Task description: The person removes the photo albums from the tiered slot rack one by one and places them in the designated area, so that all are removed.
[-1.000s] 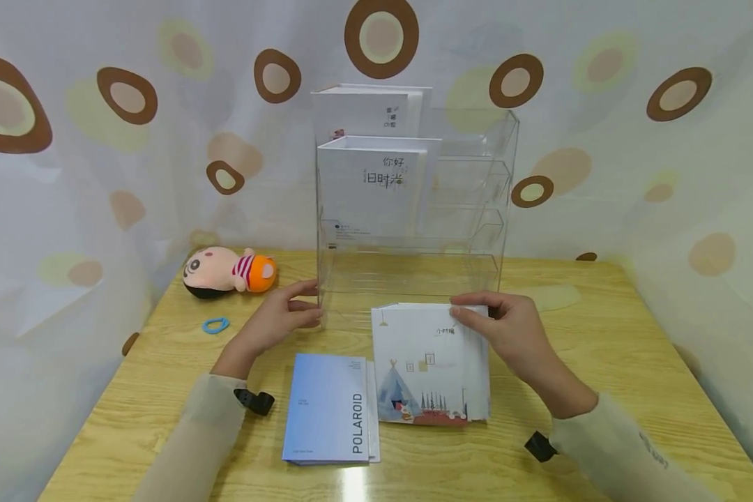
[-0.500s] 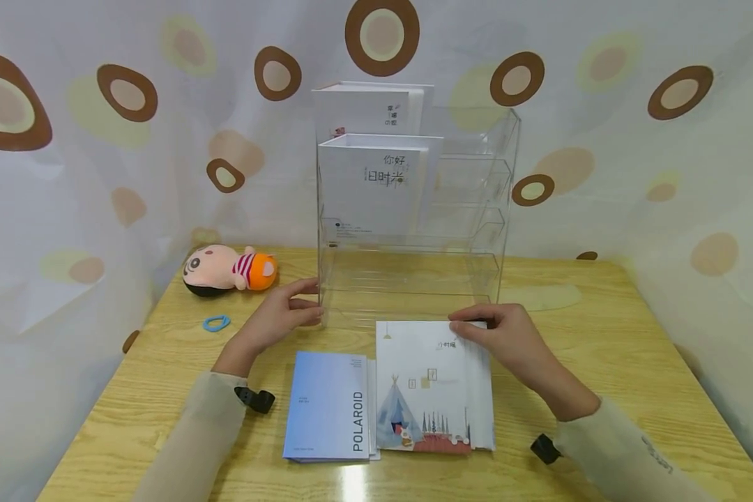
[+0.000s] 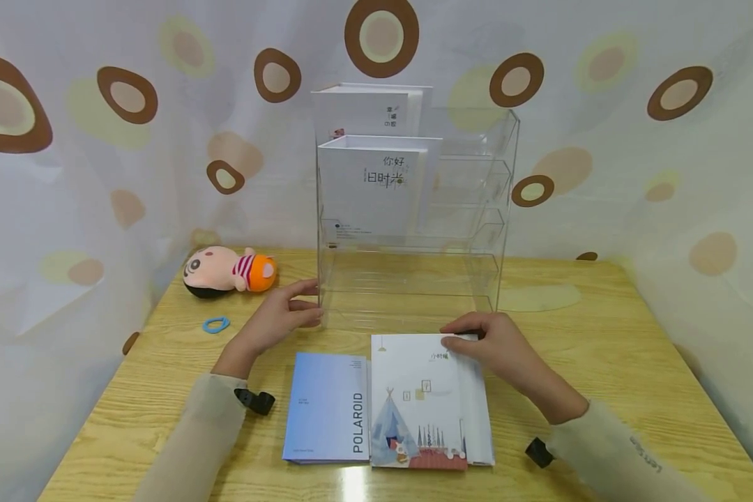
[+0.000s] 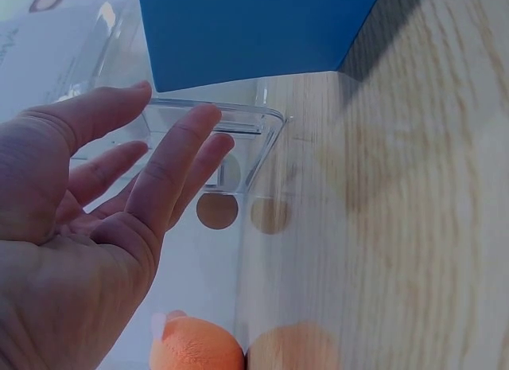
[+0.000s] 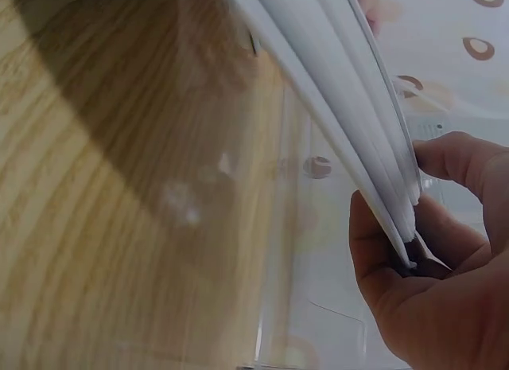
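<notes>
In the head view, a white photo album [image 3: 414, 404] with a blue tent drawing is just in front of the clear acrylic rack [image 3: 408, 279]. My right hand [image 3: 492, 348] pinches its upper right corner, thumb on the cover and fingers behind. The right wrist view shows the album's white pages [image 5: 342, 91] edge-on above the wood, between thumb and fingers. My left hand [image 3: 282, 317] is at the rack's lower left side, fingertips at its edge. Its fingers [image 4: 171, 163] look spread and loosely bent in the left wrist view. A blue POLAROID album [image 3: 326, 408] lies left of the white one.
Two white albums stand in the rack's upper tiers, the front one [image 3: 370, 195] lower than the back one [image 3: 358, 111]. A plush doll [image 3: 229, 272] and a blue ring [image 3: 216, 325] lie on the table's left side. Patterned cloth [image 3: 602, 139] hangs behind.
My right hand has brought the white album toward me and slightly left, away from the rack, so its bottom edge sits nearer the table's front. The left hand stays at the rack.
</notes>
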Demonstrator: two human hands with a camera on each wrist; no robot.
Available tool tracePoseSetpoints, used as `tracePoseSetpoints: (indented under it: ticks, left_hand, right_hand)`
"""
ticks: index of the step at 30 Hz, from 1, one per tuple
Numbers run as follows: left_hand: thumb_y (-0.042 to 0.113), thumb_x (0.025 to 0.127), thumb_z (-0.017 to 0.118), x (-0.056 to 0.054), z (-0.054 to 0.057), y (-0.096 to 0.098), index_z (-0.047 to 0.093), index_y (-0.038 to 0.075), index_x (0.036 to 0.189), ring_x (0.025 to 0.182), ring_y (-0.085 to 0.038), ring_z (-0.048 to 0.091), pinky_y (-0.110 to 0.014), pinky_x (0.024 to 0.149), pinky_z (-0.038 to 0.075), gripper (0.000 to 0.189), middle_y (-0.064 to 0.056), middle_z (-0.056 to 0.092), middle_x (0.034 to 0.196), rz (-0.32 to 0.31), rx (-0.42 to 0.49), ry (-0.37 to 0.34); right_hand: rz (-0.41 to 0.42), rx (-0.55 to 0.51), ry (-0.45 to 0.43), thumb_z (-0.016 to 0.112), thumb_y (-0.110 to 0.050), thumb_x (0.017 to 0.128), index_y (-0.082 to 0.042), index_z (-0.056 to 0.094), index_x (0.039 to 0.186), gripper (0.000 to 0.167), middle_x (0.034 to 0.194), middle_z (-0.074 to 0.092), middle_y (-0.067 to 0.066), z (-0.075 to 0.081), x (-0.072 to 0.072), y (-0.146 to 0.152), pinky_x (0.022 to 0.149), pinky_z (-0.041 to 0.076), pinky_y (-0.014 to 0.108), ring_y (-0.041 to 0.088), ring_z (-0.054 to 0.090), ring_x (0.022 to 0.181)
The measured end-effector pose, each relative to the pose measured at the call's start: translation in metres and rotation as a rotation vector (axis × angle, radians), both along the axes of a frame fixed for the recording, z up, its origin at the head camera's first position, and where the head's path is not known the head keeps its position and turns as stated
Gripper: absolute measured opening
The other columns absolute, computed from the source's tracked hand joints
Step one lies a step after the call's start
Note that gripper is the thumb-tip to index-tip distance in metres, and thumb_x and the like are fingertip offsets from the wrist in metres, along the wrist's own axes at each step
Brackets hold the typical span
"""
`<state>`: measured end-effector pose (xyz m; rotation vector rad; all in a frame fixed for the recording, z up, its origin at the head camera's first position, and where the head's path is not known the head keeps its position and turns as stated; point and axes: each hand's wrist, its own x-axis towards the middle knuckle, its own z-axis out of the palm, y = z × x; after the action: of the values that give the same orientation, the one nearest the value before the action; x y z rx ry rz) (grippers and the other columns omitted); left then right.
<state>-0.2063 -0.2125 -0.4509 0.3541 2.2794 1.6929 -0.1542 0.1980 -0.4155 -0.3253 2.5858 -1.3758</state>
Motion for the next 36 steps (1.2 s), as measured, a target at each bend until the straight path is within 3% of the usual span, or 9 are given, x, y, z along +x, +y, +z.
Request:
tracePoseSetpoints:
  ticks: [8,24,36]
  left_hand:
    - [0.006,0.112,0.067,0.000,-0.001,0.000,0.037,0.000,0.173,0.143,-0.050,0.065,-0.044,0.106,0.068,0.069,-0.030,0.046,0.170,-0.001,0.003,0.003]
    - [0.005,0.111,0.067,-0.001,-0.001,0.001,0.038,0.001,0.173,0.143,-0.049,0.065,-0.043,0.106,0.068,0.069,-0.029,0.047,0.170,0.003,0.002,-0.005]
    - [0.004,0.111,0.067,-0.001,-0.001,0.000,0.037,0.000,0.173,0.144,-0.052,0.063,-0.043,0.106,0.068,0.069,-0.030,0.046,0.170,-0.001,0.014,-0.011]
  right_hand:
    - [0.024,0.005,-0.010,0.084,-0.019,0.102,-0.005,0.087,0.117,0.021,0.128,0.081,0.019,-0.014,-0.002,-0.005,0.071,0.060,0.022,0.019,0.068,0.095]
    - [-0.016,0.084,-0.109,0.084,-0.028,0.102,-0.006,0.087,0.119,0.028,0.122,0.082,0.015,-0.031,-0.002,-0.005,0.076,0.062,0.026,0.015,0.073,0.092]
    - [-0.027,0.122,-0.106,0.084,-0.028,0.101,-0.007,0.086,0.120,0.029,0.120,0.082,0.012,-0.033,0.000,-0.005,0.081,0.063,0.029,0.016,0.075,0.096]
